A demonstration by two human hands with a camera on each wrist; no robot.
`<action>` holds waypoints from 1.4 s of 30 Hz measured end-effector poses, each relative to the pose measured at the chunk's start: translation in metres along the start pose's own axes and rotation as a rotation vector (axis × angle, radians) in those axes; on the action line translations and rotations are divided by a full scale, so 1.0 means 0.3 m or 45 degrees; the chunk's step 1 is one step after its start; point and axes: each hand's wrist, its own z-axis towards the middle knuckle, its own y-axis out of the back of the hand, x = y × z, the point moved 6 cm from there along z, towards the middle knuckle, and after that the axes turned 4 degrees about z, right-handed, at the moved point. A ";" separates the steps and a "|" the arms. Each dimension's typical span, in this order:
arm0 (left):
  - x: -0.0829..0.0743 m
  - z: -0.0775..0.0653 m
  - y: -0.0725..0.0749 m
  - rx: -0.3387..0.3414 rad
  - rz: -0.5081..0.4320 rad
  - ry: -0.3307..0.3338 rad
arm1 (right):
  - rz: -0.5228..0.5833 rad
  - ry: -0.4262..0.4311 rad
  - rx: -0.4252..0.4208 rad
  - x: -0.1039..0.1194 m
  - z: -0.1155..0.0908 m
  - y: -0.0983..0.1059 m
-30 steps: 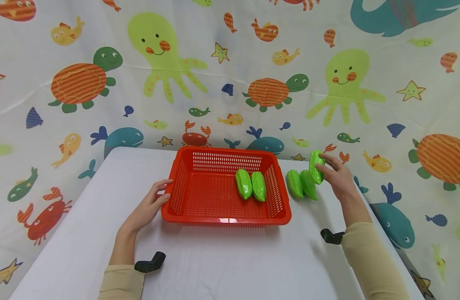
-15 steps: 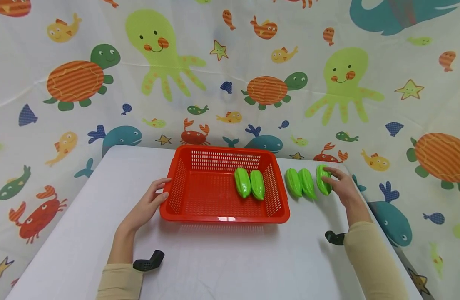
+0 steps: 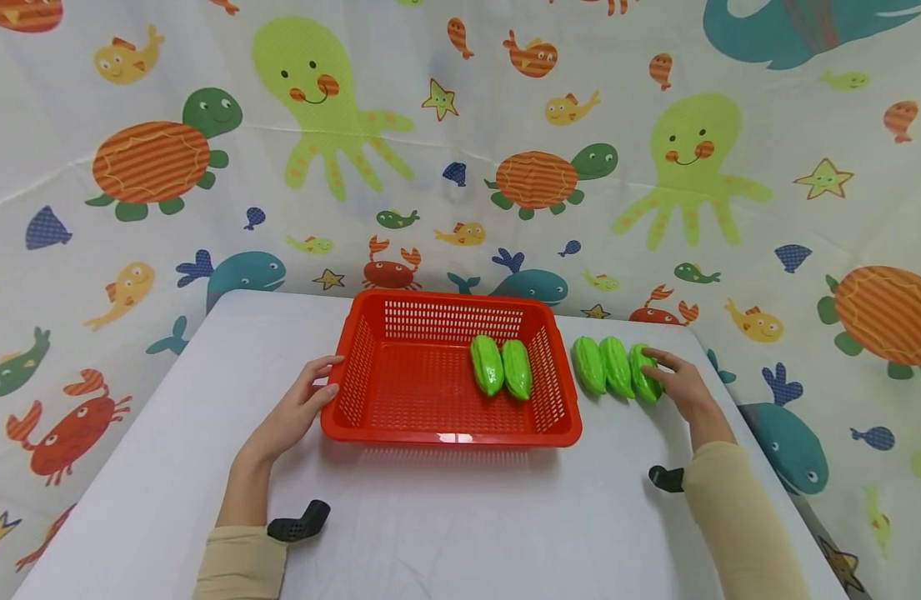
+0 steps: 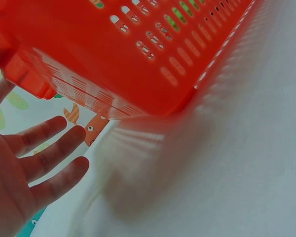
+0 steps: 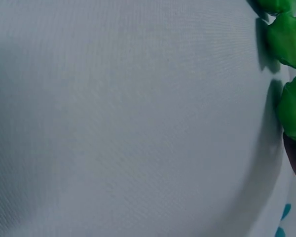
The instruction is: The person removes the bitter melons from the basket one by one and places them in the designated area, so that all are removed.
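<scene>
In the head view, my left hand (image 3: 298, 406) is at the left rim of a red plastic basket (image 3: 451, 439), fingertips touching it. The left wrist view shows several of its fingers (image 4: 59, 180) straight and spread beside the basket wall (image 4: 89, 49). My right hand (image 3: 685, 386) holds a shiny green star fruit (image 3: 643, 372) between thumb and fingers, at the right end of a row on the table. Left of it lie a second star fruit (image 3: 616, 367) and a third (image 3: 589, 365). Two more star fruits (image 3: 487, 365) lie side by side in the basket's right part.
A white table (image 3: 460, 525) carries the basket and the row of fruit. Behind it hangs a curtain (image 3: 460, 75) printed with sea animals. The row lies close to the basket's right wall. Black wrist cameras (image 3: 300, 522) sit on both forearms.
The right hand has brought its star fruit down from above the others to the table, then left against the row. The left hand stays at the basket rim.
</scene>
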 end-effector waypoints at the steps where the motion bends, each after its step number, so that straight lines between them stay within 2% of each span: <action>1: 0.000 0.000 -0.001 0.000 -0.001 0.002 | 0.001 -0.001 0.000 -0.001 0.000 -0.003; 21: -0.002 -0.003 -0.007 0.002 -0.019 -0.001 | 0.093 0.012 -0.079 -0.022 0.013 -0.011; 32: 0.002 -0.002 -0.006 0.000 -0.016 0.005 | 0.066 0.008 -0.109 -0.045 0.020 0.021; 42: 0.000 -0.002 0.000 -0.002 -0.007 0.000 | 0.057 0.061 -0.118 -0.017 0.010 0.030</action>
